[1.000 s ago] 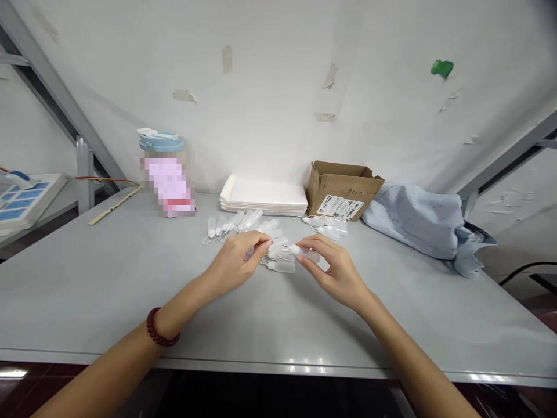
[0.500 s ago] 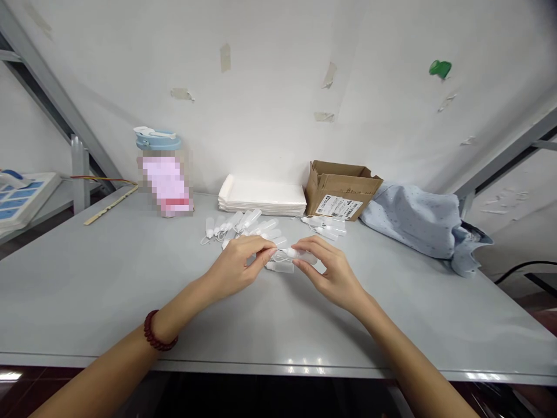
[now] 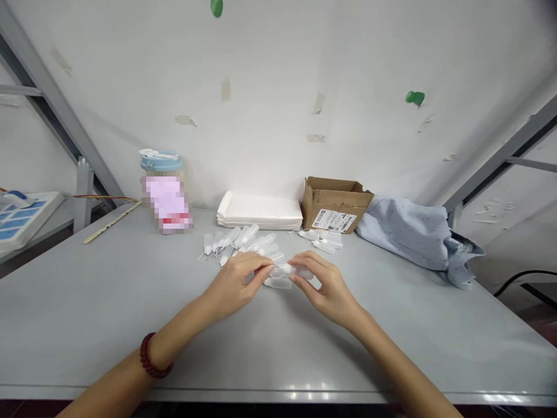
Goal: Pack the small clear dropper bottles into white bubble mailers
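Note:
Over the middle of the grey table [image 3: 165,316], my right hand [image 3: 324,284] holds a small translucent bottle [image 3: 301,270] between thumb and fingers, its white cap toward the left. My left hand [image 3: 241,280] is closed in a pinch at the cap's tip; what lies between its fingertips is too small to make out. Behind and under my hands lies a loose pile of similar bottles [image 3: 248,233] with white caps and thin loops. Several more bottles [image 3: 324,246] lie in a smaller group in front of the cardboard box.
A stack of white sheets [image 3: 261,212] and an open cardboard box [image 3: 337,203] stand by the wall. Light blue cloth [image 3: 404,232] lies at the right. At the left are a blue-lidded container [image 3: 161,161] and a thin strip [image 3: 112,222].
The camera view has tilted up, so the table and objects appear lower. Both hands remain close together around the same bottle, with little visible change in their grip.

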Available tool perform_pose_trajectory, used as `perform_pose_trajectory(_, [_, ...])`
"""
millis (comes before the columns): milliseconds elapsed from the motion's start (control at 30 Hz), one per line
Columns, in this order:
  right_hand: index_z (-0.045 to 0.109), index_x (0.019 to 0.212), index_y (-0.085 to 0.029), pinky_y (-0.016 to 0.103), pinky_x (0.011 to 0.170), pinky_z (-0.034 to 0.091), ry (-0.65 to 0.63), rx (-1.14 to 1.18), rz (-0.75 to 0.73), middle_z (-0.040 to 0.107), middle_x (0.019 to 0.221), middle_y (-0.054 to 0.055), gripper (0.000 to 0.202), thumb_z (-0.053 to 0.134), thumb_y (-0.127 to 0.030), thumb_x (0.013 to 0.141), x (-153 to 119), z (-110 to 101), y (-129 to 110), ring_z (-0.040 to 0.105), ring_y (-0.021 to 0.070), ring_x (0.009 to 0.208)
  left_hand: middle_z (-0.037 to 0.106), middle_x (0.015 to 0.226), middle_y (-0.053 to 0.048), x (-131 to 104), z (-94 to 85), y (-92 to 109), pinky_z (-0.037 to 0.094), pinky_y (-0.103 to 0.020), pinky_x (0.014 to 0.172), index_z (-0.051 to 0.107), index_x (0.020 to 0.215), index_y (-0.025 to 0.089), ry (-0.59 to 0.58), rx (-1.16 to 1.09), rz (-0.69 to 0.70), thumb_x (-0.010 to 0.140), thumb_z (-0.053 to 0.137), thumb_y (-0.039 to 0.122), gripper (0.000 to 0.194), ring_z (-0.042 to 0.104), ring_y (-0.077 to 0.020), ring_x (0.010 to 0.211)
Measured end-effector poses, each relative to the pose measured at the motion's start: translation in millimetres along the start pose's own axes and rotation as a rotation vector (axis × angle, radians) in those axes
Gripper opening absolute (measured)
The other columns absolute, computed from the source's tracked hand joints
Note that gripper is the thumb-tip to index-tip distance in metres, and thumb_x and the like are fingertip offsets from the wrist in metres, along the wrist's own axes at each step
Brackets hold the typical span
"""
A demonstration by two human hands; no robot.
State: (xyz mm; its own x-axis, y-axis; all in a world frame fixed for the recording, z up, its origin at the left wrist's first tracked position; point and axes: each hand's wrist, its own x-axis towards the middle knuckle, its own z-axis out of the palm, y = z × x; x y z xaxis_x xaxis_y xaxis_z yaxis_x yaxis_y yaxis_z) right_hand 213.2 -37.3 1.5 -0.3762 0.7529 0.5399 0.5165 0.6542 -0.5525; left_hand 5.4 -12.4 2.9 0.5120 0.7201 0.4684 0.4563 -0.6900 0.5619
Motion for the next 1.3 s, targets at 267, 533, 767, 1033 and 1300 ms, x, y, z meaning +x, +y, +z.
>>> perform_pose_trajectory(267, [0.058, 0.104, -0.019, 0.030, 0.073, 0.050, 0.032, 0.001, -0.008, 0.060, 0.094, 0.007, 0.019, 0.054, -0.016, 0.085, -0.5, 3.0, -0.4, 0.059, 0.0166, 0.084, 0.068, 0.081, -0.001, -1.6, 0.2, -1.1, 0.042, -0.025, 0.067, 0.065, 0.087, 0.019, -0.009, -0.006, -0.041, 0.091, 0.045, 0.023, 0.020, 0.058, -0.0149, 0.075])
perform_pose_trajectory(533, [0.058, 0.103, -0.020, 0.031, 0.072, 0.051, 0.061, -0.009, -0.025, 0.061, 0.093, 0.007, 0.018, 0.053, -0.018, 0.086, -0.6, 1.8, -1.0, 0.059, 0.0168, 0.083, 0.068, 0.079, -0.001, -0.7, -0.9, 0.3, 0.041, -0.022, 0.058, 0.065, 0.085, 0.019, 0.000, -0.031, -0.098, 0.090, 0.046, 0.024, 0.020, 0.058, -0.0150, 0.075])
perform_pose_trajectory(767, [0.058, 0.103, -0.019, 0.031, 0.072, 0.051, 0.060, -0.006, -0.024, 0.061, 0.092, 0.007, 0.017, 0.053, -0.019, 0.086, 0.5, 0.7, -1.5, 0.059, 0.0167, 0.082, 0.068, 0.079, -0.001, -0.1, -1.9, 0.7, 0.040, -0.021, 0.055, 0.066, 0.086, 0.019, 0.002, -0.045, -0.133, 0.089, 0.047, 0.026, 0.020, 0.058, -0.0147, 0.075])
perform_pose_trajectory(1033, [0.058, 0.103, -0.019, 0.030, 0.071, 0.050, 0.042, 0.006, -0.013, 0.061, 0.092, 0.007, 0.017, 0.054, -0.019, 0.086, 0.2, 2.9, -0.2, 0.059, 0.0166, 0.082, 0.068, 0.079, -0.001, -0.3, -0.8, 0.4, 0.039, -0.020, 0.052, 0.066, 0.087, 0.020, -0.007, -0.065, -0.139, 0.089, 0.048, 0.027, 0.020, 0.058, -0.0148, 0.075])
perform_pose_trajectory(1300, [0.057, 0.103, -0.020, 0.030, 0.069, 0.051, 0.062, -0.016, -0.025, 0.061, 0.091, 0.006, 0.016, 0.051, -0.020, 0.087, -0.7, 5.0, -0.5, 0.059, 0.0164, 0.079, 0.066, 0.076, -0.001, -0.2, -2.4, 2.1, 0.039, -0.019, 0.052, 0.066, 0.084, 0.019, -0.033, -0.093, -0.137, 0.089, 0.046, 0.026, 0.021, 0.057, -0.0139, 0.073])
